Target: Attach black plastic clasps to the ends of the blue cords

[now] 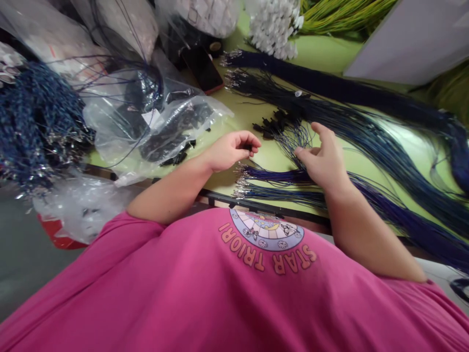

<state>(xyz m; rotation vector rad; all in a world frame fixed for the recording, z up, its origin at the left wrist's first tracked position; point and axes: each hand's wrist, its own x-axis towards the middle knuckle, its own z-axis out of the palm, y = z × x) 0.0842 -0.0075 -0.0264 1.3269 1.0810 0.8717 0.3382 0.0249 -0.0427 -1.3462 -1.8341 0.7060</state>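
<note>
My left hand [234, 149] is over the table's middle with its fingers curled round something small and dark that I cannot make out. To its right, my right hand [324, 157] has its thumb and forefinger apart, and nothing shows between them. Thin blue wires with black connectors [273, 124] lie between and beyond the hands. Below the hands, two bundles of wires with bare metal ends, one purple-blue [273, 175] and one darker blue [280, 193], run rightward along the near edge.
Clear plastic bags [120, 132] with black parts lie at left, beside hanging blue wires [44, 117]. A phone [203, 71] rests beyond. Long dark wire bundles [330, 83] cross the right side. White connectors [274, 29] and yellow-green wires [340, 14] lie at the back.
</note>
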